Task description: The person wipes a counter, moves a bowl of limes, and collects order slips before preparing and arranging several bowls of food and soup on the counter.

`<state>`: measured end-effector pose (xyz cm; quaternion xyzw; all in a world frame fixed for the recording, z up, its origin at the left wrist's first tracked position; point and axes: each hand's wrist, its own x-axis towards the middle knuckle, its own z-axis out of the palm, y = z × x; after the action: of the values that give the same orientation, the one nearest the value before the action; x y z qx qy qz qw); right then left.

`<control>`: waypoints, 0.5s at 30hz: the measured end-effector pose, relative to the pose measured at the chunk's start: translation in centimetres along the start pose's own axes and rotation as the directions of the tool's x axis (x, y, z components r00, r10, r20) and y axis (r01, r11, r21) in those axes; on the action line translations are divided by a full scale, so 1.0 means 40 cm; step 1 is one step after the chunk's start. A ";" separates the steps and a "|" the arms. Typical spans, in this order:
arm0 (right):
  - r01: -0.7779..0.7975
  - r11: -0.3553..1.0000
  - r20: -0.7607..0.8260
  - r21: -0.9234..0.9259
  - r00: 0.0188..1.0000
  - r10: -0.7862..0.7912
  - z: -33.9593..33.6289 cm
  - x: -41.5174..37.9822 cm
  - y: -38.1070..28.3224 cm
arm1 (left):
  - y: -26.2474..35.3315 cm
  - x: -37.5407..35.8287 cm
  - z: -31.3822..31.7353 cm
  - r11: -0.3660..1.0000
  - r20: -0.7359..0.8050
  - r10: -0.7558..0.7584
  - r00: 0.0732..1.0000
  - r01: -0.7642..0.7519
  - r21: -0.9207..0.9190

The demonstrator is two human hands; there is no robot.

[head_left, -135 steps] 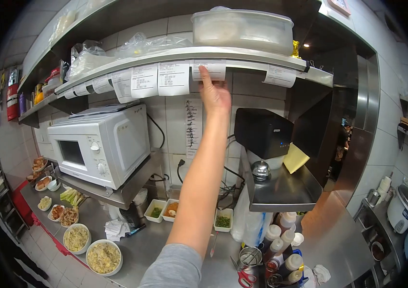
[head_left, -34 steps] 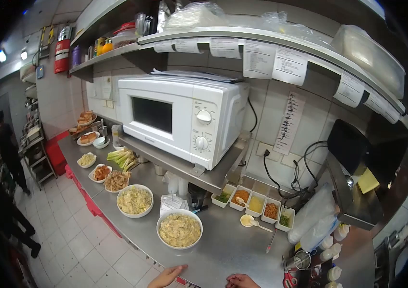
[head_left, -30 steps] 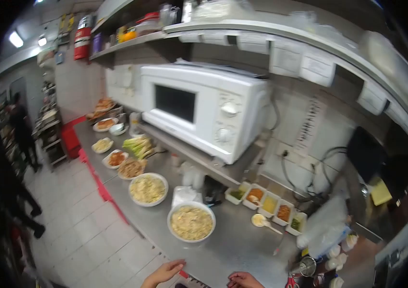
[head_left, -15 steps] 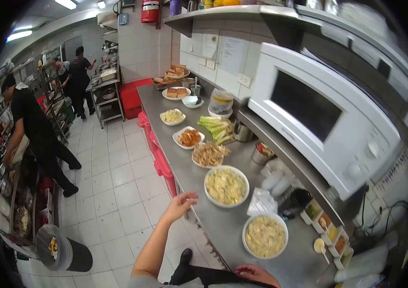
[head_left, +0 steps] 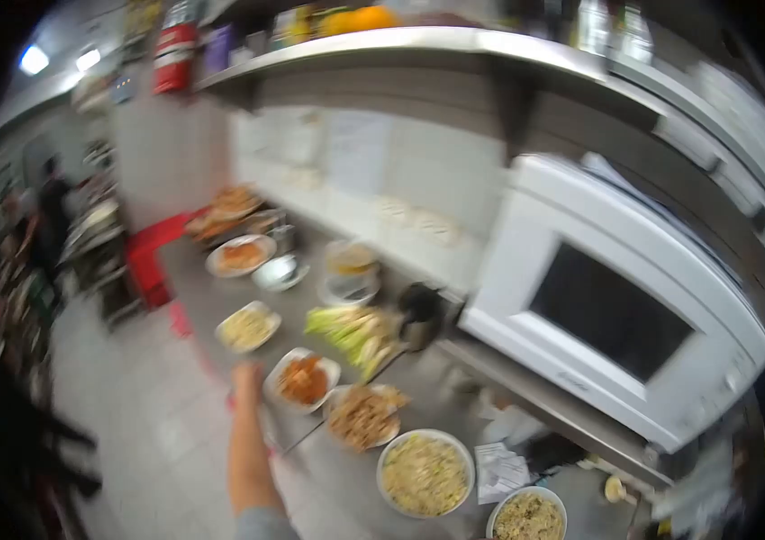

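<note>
My left hand, smeared by motion, reaches forward along the counter's left edge. It is nearest to a white dish of orange-red food, just to its right. Beyond the hand sits a white dish of pale shredded food. Closer to me stand a bowl of light brown shredded food, a big white bowl of pale yellow chunky food and another bowl of similar food at the bottom edge. Green leafy stalks lie behind the dishes. My right hand is out of the picture.
A white microwave fills a shelf on the right. Folded white paper lies by the big bowl. Farther back are a plate of bread, a small white bowl and a clear tub. A person stands at far left.
The view has swung right and moved forward along the counter. My left hand has gone from beside the big bowl to beside the orange-red dish; my right hand has left the view.
</note>
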<state>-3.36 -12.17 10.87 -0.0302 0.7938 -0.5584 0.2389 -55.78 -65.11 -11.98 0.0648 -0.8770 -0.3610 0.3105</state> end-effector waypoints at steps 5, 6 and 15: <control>0.064 0.997 -0.198 -0.030 0.978 -0.069 -0.019 0.041 0.085 | 0.231 0.135 0.066 0.202 0.486 -0.162 0.859 0.511 -0.836; 0.095 0.995 -0.220 -0.041 0.970 -0.101 -0.025 0.050 0.113 | 0.392 0.175 0.174 0.204 0.544 -0.067 0.836 0.545 -0.813; 0.160 0.974 -0.202 -0.159 0.961 -0.191 -0.072 0.065 0.085 | 1.057 0.172 0.186 0.353 0.666 0.204 0.718 0.580 -0.734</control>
<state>-6.10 -9.19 7.65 -0.0563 0.8468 -0.5199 0.0979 -61.01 -32.13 15.84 -0.1407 -0.5525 -0.8166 -0.0894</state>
